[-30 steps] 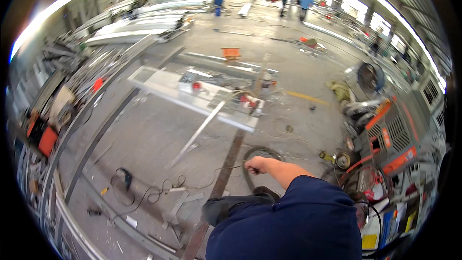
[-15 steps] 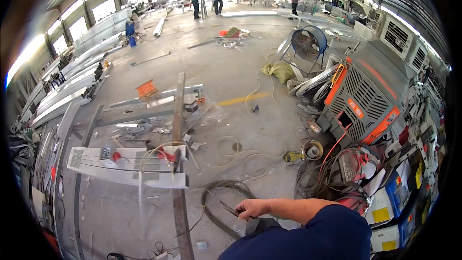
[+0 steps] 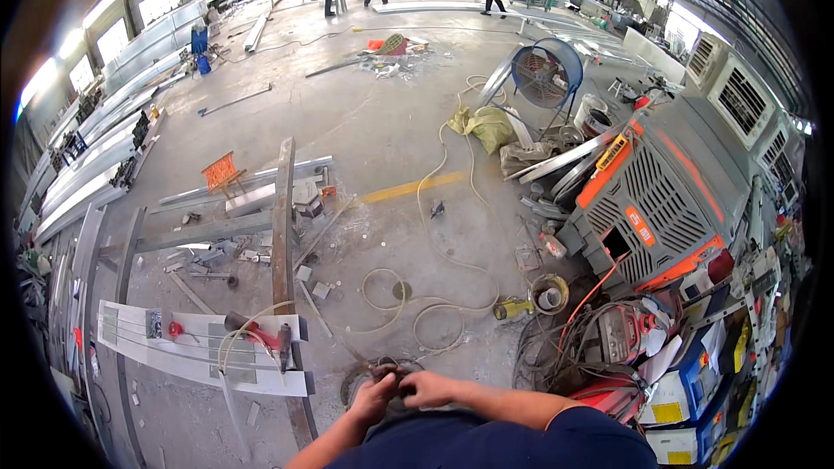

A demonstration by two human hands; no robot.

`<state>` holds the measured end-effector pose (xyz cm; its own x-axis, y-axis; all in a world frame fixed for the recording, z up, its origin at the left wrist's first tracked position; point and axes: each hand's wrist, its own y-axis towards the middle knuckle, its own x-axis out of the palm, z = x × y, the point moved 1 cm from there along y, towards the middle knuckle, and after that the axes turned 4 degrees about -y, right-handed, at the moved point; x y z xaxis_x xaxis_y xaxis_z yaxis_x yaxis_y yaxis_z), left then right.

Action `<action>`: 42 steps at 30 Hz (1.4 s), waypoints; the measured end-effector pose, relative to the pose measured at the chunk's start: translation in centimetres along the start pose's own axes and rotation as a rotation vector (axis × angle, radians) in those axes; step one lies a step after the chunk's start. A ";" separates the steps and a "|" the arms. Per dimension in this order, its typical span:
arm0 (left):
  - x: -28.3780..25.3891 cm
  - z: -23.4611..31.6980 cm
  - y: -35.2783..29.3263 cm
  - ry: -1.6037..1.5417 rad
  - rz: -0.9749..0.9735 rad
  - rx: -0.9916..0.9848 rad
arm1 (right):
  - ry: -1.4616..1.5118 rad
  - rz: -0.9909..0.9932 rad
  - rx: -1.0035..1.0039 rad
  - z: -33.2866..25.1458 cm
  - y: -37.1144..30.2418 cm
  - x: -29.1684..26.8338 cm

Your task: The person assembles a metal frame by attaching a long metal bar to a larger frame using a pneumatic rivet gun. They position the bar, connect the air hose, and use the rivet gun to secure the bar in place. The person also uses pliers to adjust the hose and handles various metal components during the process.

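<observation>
Concrete floor (image 3: 373, 122) of a large, bright workshop fills most of the view, with a few people far off near the windows. At right stands a bulky grey-and-orange machine (image 3: 665, 195). At lower left, a long pale panel (image 3: 187, 356) lies across metal beams (image 3: 284, 200), with a red-and-dark tool (image 3: 258, 330) on it. A round blue fan (image 3: 546, 74) stands beyond, left of the machine, and a pale hose (image 3: 420, 201) loops over the floor. At the bottom, the wearer's arms reach from a navy shirt (image 3: 512, 443), and a dark coil (image 3: 350, 380) shows on the floor just beside the hands. The left hand (image 3: 373, 394) has its fingers closed around a small dark object (image 3: 387, 371). The right hand (image 3: 426, 389) sits just beside it, fingers curled toward the object; whether they grip it cannot be told.
</observation>
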<state>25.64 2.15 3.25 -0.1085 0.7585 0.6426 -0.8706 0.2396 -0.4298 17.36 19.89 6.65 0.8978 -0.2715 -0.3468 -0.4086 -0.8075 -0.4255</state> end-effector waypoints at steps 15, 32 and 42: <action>-8.8 16.4 13.2 0.844 0.376 -0.062 | -0.511 0.362 0.180 5.9 15.8 -22.1; -14.6 15.6 17.5 0.276 0.965 -0.359 | -0.171 -0.652 0.454 16.1 42.6 -40.1; -21.1 18.6 22.7 0.248 0.761 -0.138 | 0.051 -0.968 0.699 0.4 60.7 -46.1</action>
<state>-0.72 -19.71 -8.30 -0.5230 0.8523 -0.0095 -0.5326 -0.3355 -0.7770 -48.84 -16.36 -3.52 0.8812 0.2592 0.3953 0.4542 -0.2330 -0.8599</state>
